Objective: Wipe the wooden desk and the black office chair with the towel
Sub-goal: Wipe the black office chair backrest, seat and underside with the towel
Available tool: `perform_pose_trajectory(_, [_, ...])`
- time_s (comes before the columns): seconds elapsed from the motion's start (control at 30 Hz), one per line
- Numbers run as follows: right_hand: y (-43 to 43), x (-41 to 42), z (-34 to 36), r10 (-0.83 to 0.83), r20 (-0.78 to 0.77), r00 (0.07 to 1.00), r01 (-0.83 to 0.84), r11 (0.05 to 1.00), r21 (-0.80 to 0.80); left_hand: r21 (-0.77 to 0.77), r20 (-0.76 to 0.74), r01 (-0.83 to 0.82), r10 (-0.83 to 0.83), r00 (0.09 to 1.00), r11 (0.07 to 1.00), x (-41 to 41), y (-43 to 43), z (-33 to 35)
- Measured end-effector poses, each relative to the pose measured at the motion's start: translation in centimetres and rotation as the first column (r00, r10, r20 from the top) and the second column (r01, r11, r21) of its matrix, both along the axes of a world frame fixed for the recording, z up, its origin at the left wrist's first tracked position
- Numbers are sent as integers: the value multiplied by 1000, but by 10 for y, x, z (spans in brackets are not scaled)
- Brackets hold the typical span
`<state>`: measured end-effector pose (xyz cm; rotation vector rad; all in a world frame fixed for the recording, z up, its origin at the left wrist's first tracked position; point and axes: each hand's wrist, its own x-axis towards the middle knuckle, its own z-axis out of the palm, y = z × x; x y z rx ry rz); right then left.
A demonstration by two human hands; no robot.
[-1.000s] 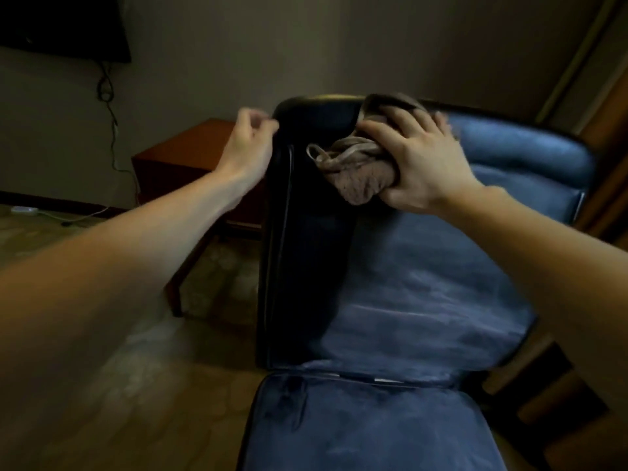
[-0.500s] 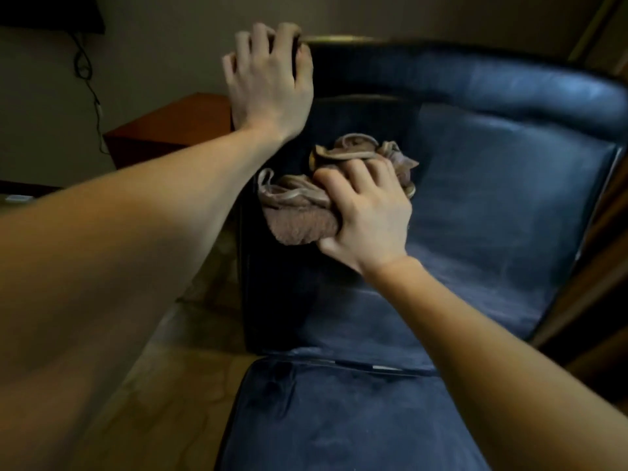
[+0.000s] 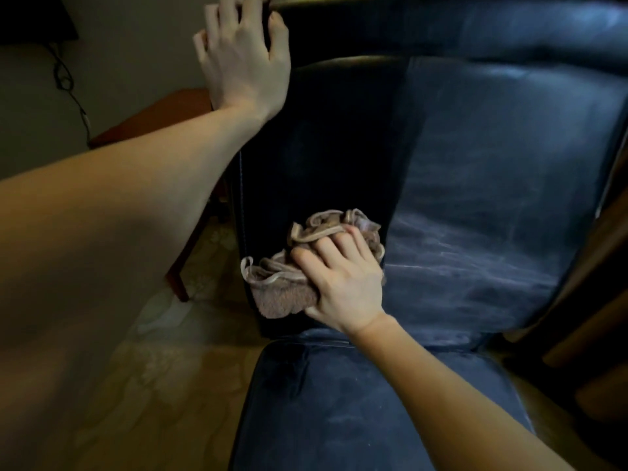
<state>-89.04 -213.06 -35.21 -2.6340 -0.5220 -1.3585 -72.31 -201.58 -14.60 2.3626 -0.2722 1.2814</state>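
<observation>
The black office chair (image 3: 475, 185) fills the middle and right of the view, its backrest facing me and its seat below. My right hand (image 3: 343, 287) grips a bunched brownish towel (image 3: 289, 290) and presses it against the lower left of the backrest, just above the seat. My left hand (image 3: 244, 59) holds the chair's top left corner, fingers curled over the edge. The left part of the backrest looks darker; the right part shows pale dusty streaks. Behind my left arm, a corner of the wooden desk (image 3: 163, 117) shows.
A desk leg (image 3: 180, 283) stands on the patterned floor left of the chair. A black cable (image 3: 68, 83) hangs down the wall at upper left. Wooden furniture (image 3: 594, 300) crowds the chair's right side.
My right hand has dragged the towel from the top of the backrest down to its lower left. My left hand shifted to grip the top corner. The view has moved closer.
</observation>
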Motion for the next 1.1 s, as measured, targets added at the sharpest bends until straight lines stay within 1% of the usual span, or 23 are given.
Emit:
perform_pose_trajectory(0.13, [-2, -10, -36, -6, -103, 995, 1, 998, -55, 6, -41, 0, 0, 999, 1000, 4, -4, 0])
perform_pose_trajectory(0.23, [-7, -13, -60, 12, -136, 991, -26, 994, -102, 8, -55, -5, 6, 998, 1000, 4, -5, 2])
perform_pose_trajectory(0.4, [-17, -16, -85, 20, -109, 994, -39, 984, -173, -20, -62, 9, -10, 998, 1000, 4, -11, 1])
perform_pose_trajectory(0.47, [-24, -17, -100, 37, -104, 994, -62, 967, -248, -17, -51, 0, -1, 999, 1000, 3, -11, 3])
perform_pose_trajectory(0.53, [-29, -23, -114, 25, -148, 989, -73, 942, -328, 2, -19, 27, -27, 999, 1000, -2, -12, 5])
perform_pose_trajectory(0.6, [-36, -32, -134, -56, -264, 963, -45, 931, -361, 21, -3, 73, -73, 997, 997, -6, -13, 5])
perform_pose_trajectory(0.63, [-38, -37, -142, -104, -369, 924, -30, 940, -339, 29, 4, 93, -93, 996, 995, -6, -13, 5])
perform_pose_trajectory(0.7, [-45, -46, -154, -135, -534, 834, -3, 968, -250, 34, 16, 111, -111, 994, 993, -7, -15, 2])
perform_pose_trajectory(0.77, [-46, -47, -147, -148, -619, 771, 23, 978, -206, 42, 39, 97, -99, 994, 994, -4, -18, 2])
perform_pose_trajectory(0.83, [-48, -48, -135, -149, -699, 699, 16, 981, -194, 42, 32, 89, -91, 995, 995, -5, -22, 1])
perform_pose_trajectory(0.87, [-48, -49, -125, -141, -718, 682, 4, 982, -188, 43, 18, 88, -88, 996, 995, -6, -24, 2])
perform_pose_trajectory(0.93, [-45, -56, -101, -115, -705, 700, -26, 982, -186, 53, -17, 85, -84, 996, 995, -12, -24, 4])
perform_pose_trajectory(1.0, [-40, -64, -79, -68, -676, 734, -30, 991, -132, 100, -54, 76, -71, 996, 992, -22, -23, 2])
perform_pose_trajectory(1.1, [-32, -78, -30, 54, -527, 848, -72, 997, -14, 159, -127, 94, -74, 989, 983, -44, -27, -8])
